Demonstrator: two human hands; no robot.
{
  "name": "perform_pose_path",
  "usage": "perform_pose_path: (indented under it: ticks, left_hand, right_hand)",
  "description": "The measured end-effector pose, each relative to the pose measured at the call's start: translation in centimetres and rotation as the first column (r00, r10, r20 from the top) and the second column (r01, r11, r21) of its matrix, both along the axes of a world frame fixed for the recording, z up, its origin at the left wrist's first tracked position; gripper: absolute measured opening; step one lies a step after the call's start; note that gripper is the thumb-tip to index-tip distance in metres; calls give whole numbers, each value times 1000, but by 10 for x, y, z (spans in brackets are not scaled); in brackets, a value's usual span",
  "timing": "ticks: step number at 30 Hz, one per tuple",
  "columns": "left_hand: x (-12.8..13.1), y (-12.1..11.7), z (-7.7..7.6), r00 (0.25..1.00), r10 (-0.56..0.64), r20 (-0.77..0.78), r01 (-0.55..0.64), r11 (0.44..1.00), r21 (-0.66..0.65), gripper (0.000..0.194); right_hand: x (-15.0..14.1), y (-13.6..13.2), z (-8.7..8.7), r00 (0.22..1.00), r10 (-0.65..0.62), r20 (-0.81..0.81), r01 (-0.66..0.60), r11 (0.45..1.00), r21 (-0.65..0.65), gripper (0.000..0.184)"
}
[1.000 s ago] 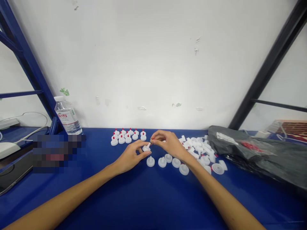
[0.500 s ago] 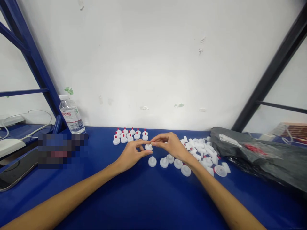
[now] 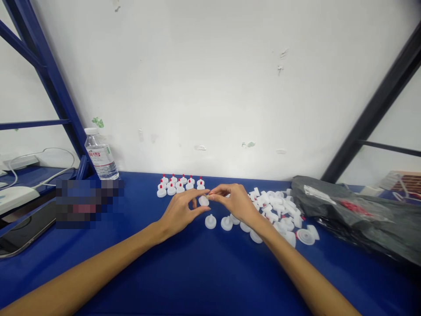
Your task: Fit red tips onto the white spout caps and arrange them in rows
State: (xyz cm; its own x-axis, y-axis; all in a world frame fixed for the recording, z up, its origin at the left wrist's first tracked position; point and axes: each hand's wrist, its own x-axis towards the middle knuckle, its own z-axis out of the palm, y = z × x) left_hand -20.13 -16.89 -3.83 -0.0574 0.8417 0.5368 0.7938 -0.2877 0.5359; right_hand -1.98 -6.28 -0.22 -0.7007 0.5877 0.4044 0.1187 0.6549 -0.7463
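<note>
One white cap (image 3: 204, 201) is being held over the blue tabletop (image 3: 197, 276): the left hand (image 3: 178, 213) is holding it in a closed grip, the right hand (image 3: 237, 203) is pinching at its top end, red-tipped caps (image 3: 171, 191) are standing behind, and loose white pieces (image 3: 278, 205) are lying to the right.

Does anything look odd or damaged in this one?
Yes: the wall has scattered patchy marks, some greenish, like worn paint. A pixelated block hides part of the scene at left. I see no spill.

Free passage over near tabletop (image 3: 197, 272); obstacles rightward: white-parts heap (image 3: 276, 204), grey bag (image 3: 358, 226).
</note>
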Motion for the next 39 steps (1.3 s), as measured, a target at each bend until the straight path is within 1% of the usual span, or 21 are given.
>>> perform_pose_path:
  ticks: [2, 4, 9, 12, 15, 17, 20, 23, 25, 27, 29, 33, 35, 39]
  left_hand:
    - [1, 0, 0, 1000, 5, 16, -5, 1000, -13, 53]
    - [2, 0, 0, 1000, -18, 23, 19, 999, -28, 53]
    - [4, -2, 0, 995, -86, 48, 88, 995, -44, 49]
    - [5, -2, 2, 994, -89, 70, 91, 995, -30, 46]
    - [4, -1, 6, 995, -44, 89, 48, 998, -44, 44]
    - [0, 1, 9, 998, 0, 63, 5, 997, -72, 42]
    - [-11, 5, 10, 996, 68, -61, -75, 989, -128, 39]
    - [-23, 8, 5, 975, 130, -181, -166, 966, -199, 36]
    - [-28, 9, 1, 964, 146, -222, -197, 954, -226, 35]
    - [-30, 10, -2, 958, 140, -251, -196, 958, -211, 33]
    - [-30, 11, -2, 944, 146, -295, -200, 966, -163, 32]
    - [-28, 11, 1, 907, 211, -364, -256, 963, -80, 26]
    - [-29, 12, 2, 910, 209, -358, -252, 965, -77, 22]
    - [-35, 16, -1, 945, 155, -289, -184, 980, -76, 17]
  right_hand:
    - [-1, -1, 0, 1000, -12, -10, 13, 1000, 15, 11]
    - [-1, -1, 0, 1000, -16, -24, 16, 1000, 15, 11]
    - [-2, 1, -2, 999, -14, -39, 12, 999, -45, 12]
    - [-2, 2, -1, 1000, 20, -18, -21, 999, -33, 12]
    - [0, 3, 2, 999, 51, 5, -51, 999, 6, 19]
    - [2, 4, 4, 1000, 21, -4, -21, 999, 26, 25]
    - [5, 5, 7, 998, -44, -46, 46, 998, 34, 29]
    - [8, 5, 10, 996, -79, -52, 81, 996, 32, 26]
    - [10, 4, 11, 995, -92, -42, 94, 995, 42, 25]
    - [10, 3, 12, 994, -103, -35, 105, 992, 68, 25]
    - [11, 3, 14, 992, -120, -27, 122, 987, 106, 27]
    - [14, 8, 17, 983, -178, -45, 183, 970, 163, 26]
    - [17, 13, 18, 975, -214, -59, 221, 960, 173, 26]
    - [24, 23, 19, 953, -294, -67, 301, 931, 204, 27]
